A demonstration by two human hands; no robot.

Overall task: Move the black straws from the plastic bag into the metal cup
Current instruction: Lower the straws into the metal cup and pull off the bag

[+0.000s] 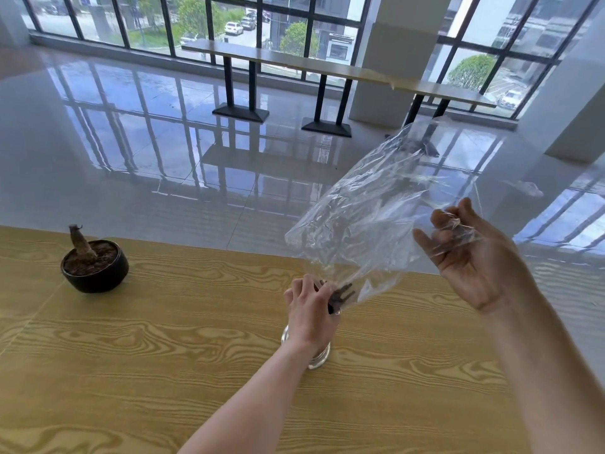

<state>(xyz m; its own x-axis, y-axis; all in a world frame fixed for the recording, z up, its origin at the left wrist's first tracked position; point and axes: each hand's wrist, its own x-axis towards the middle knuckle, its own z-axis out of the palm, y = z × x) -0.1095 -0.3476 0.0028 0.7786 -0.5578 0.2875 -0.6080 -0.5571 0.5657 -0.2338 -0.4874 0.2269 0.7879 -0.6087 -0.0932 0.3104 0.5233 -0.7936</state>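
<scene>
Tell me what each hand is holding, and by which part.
The left hand grips the black straws just below their top ends, over the metal cup. The right hand pinches the plastic bag by a bunched edge.

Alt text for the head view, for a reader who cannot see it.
The left hand grips a bunch of black straws at the lower end of a clear plastic bag, above a metal cup on a wooden table. The right hand pinches the bag's raised other end. A potted plant stands to the left.
</scene>
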